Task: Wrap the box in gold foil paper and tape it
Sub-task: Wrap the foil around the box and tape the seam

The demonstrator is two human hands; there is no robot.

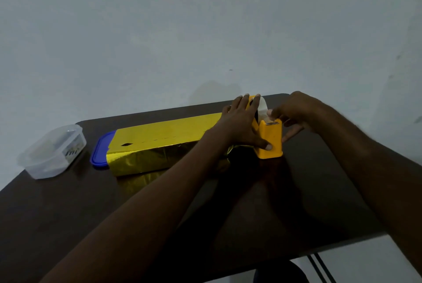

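A long box wrapped in gold foil paper (159,143) lies across the middle of the dark table (68,209). At its right end stands a yellow tape dispenser (270,140) with a roll of pale tape (262,108). My left hand (242,123) holds the dispenser, fingers over the top and thumb on its front. My right hand (290,113) is at the dispenser's cutter, fingertips pinching the tape end there. The box's right end is hidden behind my left arm.
A clear plastic container (52,151) sits at the table's left. A blue lid (100,152) lies under the box's left end. The table's back edge meets a pale wall, and its right edge drops off near my right forearm.
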